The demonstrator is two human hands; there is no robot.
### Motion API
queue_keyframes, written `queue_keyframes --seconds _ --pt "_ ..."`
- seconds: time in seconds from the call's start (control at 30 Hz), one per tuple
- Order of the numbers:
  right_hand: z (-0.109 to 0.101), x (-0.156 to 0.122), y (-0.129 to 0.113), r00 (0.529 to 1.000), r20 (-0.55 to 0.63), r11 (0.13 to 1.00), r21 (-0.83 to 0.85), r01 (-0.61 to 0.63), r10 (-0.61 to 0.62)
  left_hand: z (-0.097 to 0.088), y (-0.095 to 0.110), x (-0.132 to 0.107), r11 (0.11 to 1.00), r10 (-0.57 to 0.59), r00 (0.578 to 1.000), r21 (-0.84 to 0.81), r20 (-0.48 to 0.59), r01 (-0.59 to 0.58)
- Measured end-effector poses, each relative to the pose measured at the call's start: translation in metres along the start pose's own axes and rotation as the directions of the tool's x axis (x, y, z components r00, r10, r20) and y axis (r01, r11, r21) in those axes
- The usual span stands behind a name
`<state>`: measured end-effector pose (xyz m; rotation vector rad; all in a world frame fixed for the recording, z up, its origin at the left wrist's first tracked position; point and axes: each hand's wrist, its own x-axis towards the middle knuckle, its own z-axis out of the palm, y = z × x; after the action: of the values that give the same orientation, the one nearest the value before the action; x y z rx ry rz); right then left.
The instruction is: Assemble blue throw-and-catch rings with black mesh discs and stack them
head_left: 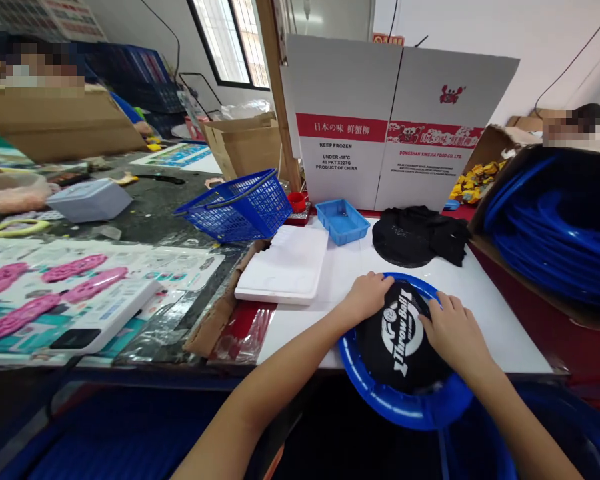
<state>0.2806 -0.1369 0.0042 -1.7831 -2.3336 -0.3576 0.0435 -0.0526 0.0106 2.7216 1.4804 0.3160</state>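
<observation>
A round blue plastic ring (365,380) with black fabric (375,340) across its middle lies tilted over the table's front edge. White "Throw Ball" lettering is printed on the fabric. My left hand (367,297) grips the ring's far left rim, fingers curled over it. On the far right rim, my right hand (453,333) is closed, its thumb on the fabric. Beyond the ring, a pile of black fabric (405,233) rests on the white board (500,313).
A blue tray (343,223), white foam slab (285,267) and blue basket (240,207) stand at the back left. Behind is a printed white carton (345,87). Blue rings (555,247) fill a box at right. Pink pieces (95,283) lie left. Other people are at the far edges.
</observation>
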Motion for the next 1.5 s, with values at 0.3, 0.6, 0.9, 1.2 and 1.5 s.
queue_keyframes --seconds 0.3,0.6,0.9,1.2,1.5 --pt "0.017 -0.03 0.056 0.993 0.116 0.92 0.385 -0.072 0.029 -0.023 -0.023 -0.007 0.984 -0.175 0.984 0.03 -0.023 0.176" --pt "0.015 0.003 0.062 0.992 0.023 0.759 0.646 0.082 -0.127 0.001 -0.014 -0.004 0.909 0.385 0.923 -0.159 -0.03 -0.384" --pt "0.012 -0.002 0.057 0.985 0.071 0.765 0.639 0.078 -0.159 0.001 -0.016 -0.003 0.883 0.268 0.963 -0.398 -0.003 -0.247" --pt "0.015 0.003 0.047 0.998 -0.049 0.688 0.724 0.059 -0.034 0.0 -0.011 -0.002 0.914 0.235 0.972 -0.336 -0.015 -0.226" --pt "0.016 -0.003 0.041 0.993 -0.113 0.718 0.694 0.053 0.036 -0.001 -0.031 0.002 0.823 0.238 0.967 -0.509 -0.092 -0.251"
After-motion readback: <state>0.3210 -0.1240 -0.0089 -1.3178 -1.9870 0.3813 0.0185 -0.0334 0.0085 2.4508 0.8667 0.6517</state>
